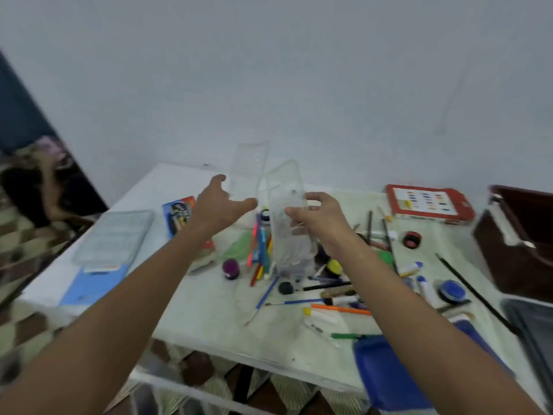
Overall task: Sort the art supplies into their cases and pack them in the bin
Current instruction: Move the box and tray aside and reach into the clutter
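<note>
A clear plastic case [287, 211] stands opened in the air above the white table [209, 313], its lid [250, 166] swung up to the left. My right hand [317, 220] grips the case's base. My left hand [221, 205] is beside the lid with fingers spread; whether it touches the lid I cannot tell. Below lie scattered markers [260, 253], paintbrushes [302, 301], paint tubes [411, 268] and small paint pots [231, 268].
A second clear case [115, 235] lies at the left on blue paper. A red tin [428, 205] sits at the back right. A dark brown bin [520, 244] stands at the right edge. A blue case [389, 372] rests at the near right corner.
</note>
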A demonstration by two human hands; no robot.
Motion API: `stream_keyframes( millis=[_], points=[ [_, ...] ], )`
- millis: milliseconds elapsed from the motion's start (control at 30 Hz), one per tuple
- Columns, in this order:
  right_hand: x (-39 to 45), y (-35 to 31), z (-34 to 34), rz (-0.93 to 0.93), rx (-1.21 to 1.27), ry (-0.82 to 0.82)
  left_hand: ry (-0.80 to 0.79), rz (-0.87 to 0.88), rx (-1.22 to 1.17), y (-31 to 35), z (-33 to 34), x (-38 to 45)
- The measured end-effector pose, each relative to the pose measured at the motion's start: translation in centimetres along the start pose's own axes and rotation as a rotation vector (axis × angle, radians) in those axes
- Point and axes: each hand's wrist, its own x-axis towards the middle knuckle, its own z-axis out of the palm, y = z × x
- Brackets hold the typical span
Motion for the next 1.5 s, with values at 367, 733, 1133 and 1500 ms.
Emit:
stream_keyframes(
  millis=[367, 733, 1133, 1500],
  points=[
    [2.0, 5.2, 17.6, 0.09, -0.088, -0.261, 0.292, -0.288, 0.096, -15.4, -14.2, -2.0],
    [4.9, 8.2, 21.5, -0.226, -0.711, -0.13, 0.178, -0.366, 0.339, -21.4, -14.2, -0.1],
    [5.1, 7.3, 18.7, -0.257, -0.907, -0.135, 0.172, -0.237, 0.507, -18.3, -11.8, 0.5],
    [7.6, 1.9, -0.6, -0.211, -0.668, 0.074, -0.106, 0.117, 0.271, -4.8, 1.5, 4.2]
  ],
)
